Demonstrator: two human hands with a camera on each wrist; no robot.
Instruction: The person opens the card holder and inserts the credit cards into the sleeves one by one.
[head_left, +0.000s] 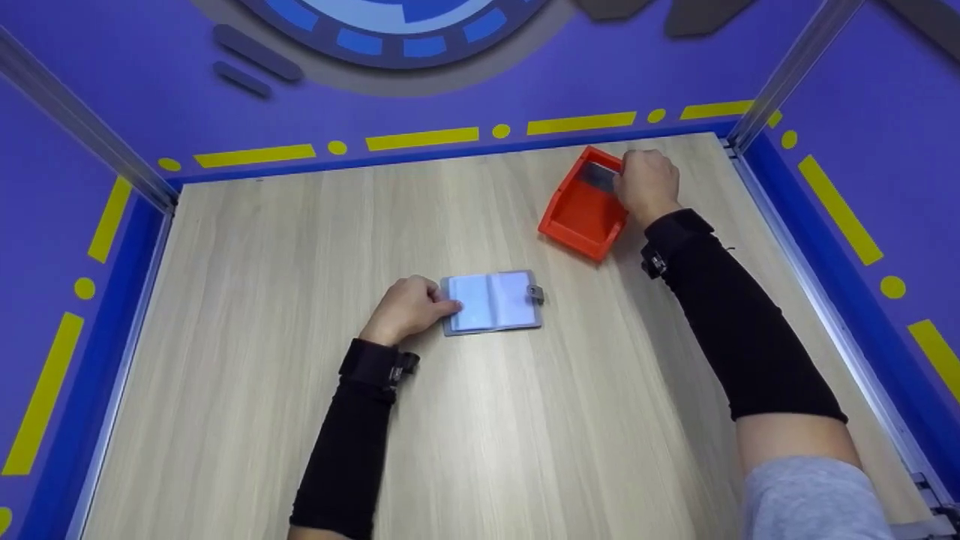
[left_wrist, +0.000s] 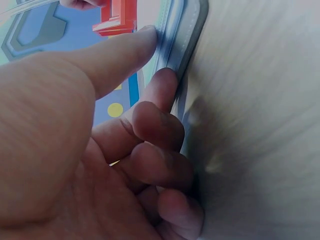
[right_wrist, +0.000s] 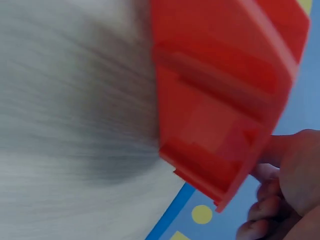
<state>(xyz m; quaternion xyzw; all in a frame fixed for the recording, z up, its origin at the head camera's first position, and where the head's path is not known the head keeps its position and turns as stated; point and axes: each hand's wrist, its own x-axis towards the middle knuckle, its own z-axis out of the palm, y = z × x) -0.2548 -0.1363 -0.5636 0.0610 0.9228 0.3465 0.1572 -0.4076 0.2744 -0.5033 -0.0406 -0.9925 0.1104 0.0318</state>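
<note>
A small card holder (head_left: 493,301) lies open on the table, showing pale clear sleeves and a snap strap on its right edge. My left hand (head_left: 407,306) pinches its left edge, thumb on top and index finger below; the other fingers curl loosely in the left wrist view. Farther back on the right is a red plastic bin (head_left: 581,240), with a dark grey card (head_left: 598,176) inside its far end. My right hand (head_left: 649,184) reaches over the bin's right rim, its curled fingers at the card's right end, holding it. The bin wall hides those fingertips in the right wrist view.
The light wood table (head_left: 300,255) is bounded by a purple back panel (head_left: 150,90) and side panels with yellow marks. Metal rails (head_left: 817,315) run along the table's sides.
</note>
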